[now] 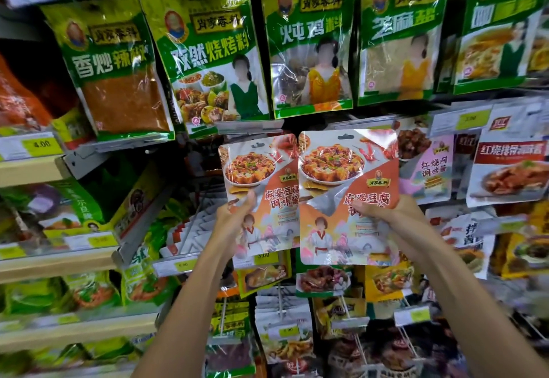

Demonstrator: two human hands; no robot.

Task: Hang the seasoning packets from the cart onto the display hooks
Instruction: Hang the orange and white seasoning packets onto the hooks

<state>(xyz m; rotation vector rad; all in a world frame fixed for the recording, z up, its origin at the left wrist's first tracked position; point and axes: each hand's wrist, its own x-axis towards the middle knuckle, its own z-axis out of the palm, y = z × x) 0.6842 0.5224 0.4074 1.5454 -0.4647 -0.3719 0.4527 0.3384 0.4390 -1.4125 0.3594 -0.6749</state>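
Display wall (297, 333): fills the whole frame, packed with hanging seasoning packets in rows; the edges are blurred.
Green packets (208, 59): a row of five large green-topped bags runs across the upper half, each printed with white or yellow Chinese lettering.
Wooden shelves (29, 169): at the left edge, stacked with green and red bags.
Right seasoning packet (347, 169): centre of the frame, orange and white, showing a bowl of tofu in red sauce. It is upright, facing me, and overlaps the right edge of its twin.
Left seasoning packet (261, 175): the same design, just left of centre, upright, partly hidden behind the other.
My right hand (389, 217): right of centre, pinching the right packet at mid-height, thumb on the front, fingers behind.
My left hand (234, 217): left of centre, pinching the left packet's lower left edge, thumb on the front, fingers behind.
Wire hooks (279, 299): lower centre, thin rods holding more packets.
Price tag (41, 143): yellow-green, left edge, reading 4.00.
Hang slot (345, 136): small cut-out in the right packet's top edge.
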